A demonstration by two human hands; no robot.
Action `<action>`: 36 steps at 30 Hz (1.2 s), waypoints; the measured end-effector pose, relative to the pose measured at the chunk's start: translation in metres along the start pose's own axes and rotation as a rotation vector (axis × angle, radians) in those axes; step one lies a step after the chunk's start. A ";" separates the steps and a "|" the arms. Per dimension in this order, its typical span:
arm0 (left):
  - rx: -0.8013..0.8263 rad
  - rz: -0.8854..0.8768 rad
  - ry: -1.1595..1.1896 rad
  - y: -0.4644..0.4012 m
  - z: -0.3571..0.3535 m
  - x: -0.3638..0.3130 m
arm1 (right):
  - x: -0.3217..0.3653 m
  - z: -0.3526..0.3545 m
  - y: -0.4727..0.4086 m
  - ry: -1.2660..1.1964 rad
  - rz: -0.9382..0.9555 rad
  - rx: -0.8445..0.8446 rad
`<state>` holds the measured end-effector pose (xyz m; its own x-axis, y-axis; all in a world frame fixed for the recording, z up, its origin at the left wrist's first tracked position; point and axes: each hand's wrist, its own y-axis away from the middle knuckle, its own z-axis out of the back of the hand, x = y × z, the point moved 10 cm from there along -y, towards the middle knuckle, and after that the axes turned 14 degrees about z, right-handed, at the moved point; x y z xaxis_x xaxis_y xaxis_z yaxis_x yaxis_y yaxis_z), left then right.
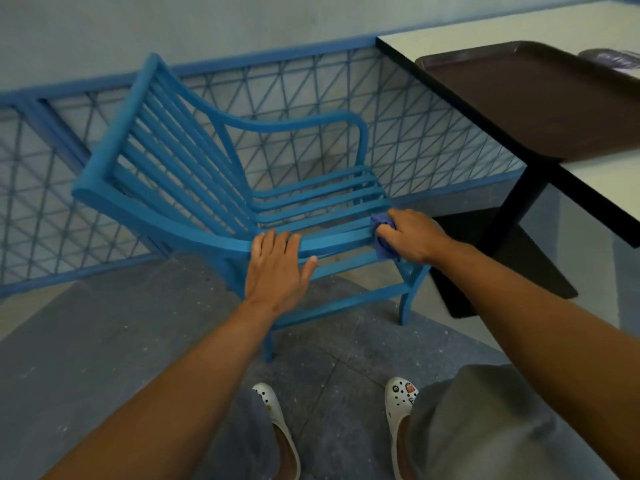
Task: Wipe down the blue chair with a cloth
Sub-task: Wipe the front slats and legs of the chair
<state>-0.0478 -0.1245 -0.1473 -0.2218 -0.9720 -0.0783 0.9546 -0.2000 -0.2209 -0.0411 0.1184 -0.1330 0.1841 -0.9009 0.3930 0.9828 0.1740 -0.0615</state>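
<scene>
A blue slatted chair (214,174) with curved armrests stands on the grey floor in front of me, its backrest to the left. My left hand (277,268) rests flat with straight fingers on the near armrest. My right hand (412,233) grips a crumpled blue cloth (381,233) and presses it against the front end of the near armrest and the seat slats.
A blue lattice railing (398,109) runs behind the chair. To the right stands a white table (478,32) on a black pedestal (512,209), carrying a brown tray (540,102). My feet in white clogs (401,410) are on the floor below.
</scene>
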 end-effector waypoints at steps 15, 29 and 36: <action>0.128 -0.064 0.089 -0.003 0.004 0.064 | 0.067 -0.024 0.038 -0.025 0.059 -0.018; 0.247 0.700 0.686 0.052 0.002 0.094 | 0.095 -0.041 0.044 -0.253 0.046 0.102; 0.328 1.014 1.107 0.056 -0.031 0.031 | 0.098 -0.043 0.056 -0.027 -0.018 0.068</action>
<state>-0.0070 -0.1617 -0.1922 0.6377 -0.1654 -0.7523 0.7584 0.3060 0.5756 0.0330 0.0225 -0.1373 0.1654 -0.8933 0.4180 0.9826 0.1857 0.0081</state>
